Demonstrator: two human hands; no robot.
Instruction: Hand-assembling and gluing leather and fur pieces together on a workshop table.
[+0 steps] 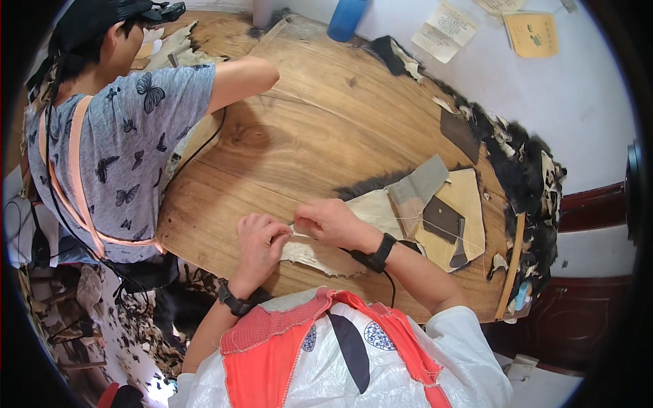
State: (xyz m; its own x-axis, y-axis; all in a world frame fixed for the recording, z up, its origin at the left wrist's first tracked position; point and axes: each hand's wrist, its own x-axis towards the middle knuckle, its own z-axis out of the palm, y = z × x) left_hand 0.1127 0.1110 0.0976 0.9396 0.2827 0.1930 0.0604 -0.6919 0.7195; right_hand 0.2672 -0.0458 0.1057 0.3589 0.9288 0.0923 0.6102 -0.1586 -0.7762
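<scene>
Hands are meeting over the wooden table [299, 136]: your left hand [260, 243] and right hand [331, 222] are both pinching a pale scrap of hide [320, 257] lying at the near edge. You are probably stitching it; pulling gently comes next.

Both hands [299, 234] on pale hide [320, 255]

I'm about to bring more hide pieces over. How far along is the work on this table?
Done: several trimmed pieces lie stacked beside the right hand. In hand: both hands, left hand too, pinch a pale scrap at the wooden table edge. Left: dark fur offcuts along the far edge look unsorted.
</scene>
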